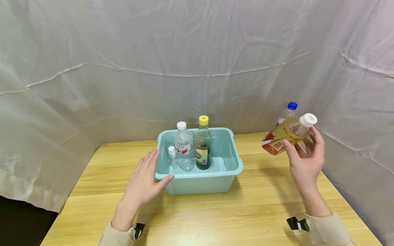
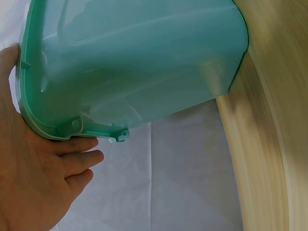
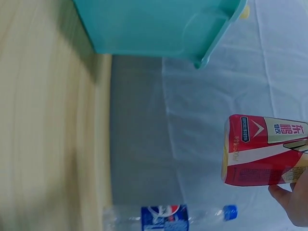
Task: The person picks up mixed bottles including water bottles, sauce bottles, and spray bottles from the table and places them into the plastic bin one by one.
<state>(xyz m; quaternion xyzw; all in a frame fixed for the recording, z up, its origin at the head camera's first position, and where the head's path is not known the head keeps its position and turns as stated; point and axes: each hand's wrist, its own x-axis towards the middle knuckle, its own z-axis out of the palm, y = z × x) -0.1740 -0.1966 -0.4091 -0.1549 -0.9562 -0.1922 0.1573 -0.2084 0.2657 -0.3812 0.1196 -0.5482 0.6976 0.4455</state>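
Observation:
My right hand [image 1: 307,160] grips a plastic drink bottle [image 1: 284,136] with a white cap and a red and yellow label, tilted above the table at the right. In the right wrist view the base and red label of this drink bottle [image 3: 264,151] show. My left hand [image 1: 144,179] rests on the left rim of a light blue plastic basin [image 1: 197,184], fingers straight along its edge. Inside the basin stand a small clear bottle [image 1: 173,159], a clear water bottle [image 1: 184,153] with a white cap, and a dark-liquid bottle [image 1: 203,150] with a yellow cap.
Behind the held bottle, a blue-capped bottle [image 1: 290,109] stands at the table's back right; its blue label [image 3: 164,219] shows in the right wrist view. The wooden table [image 1: 246,215] meets grey curtains [image 1: 184,92] at the back and sides.

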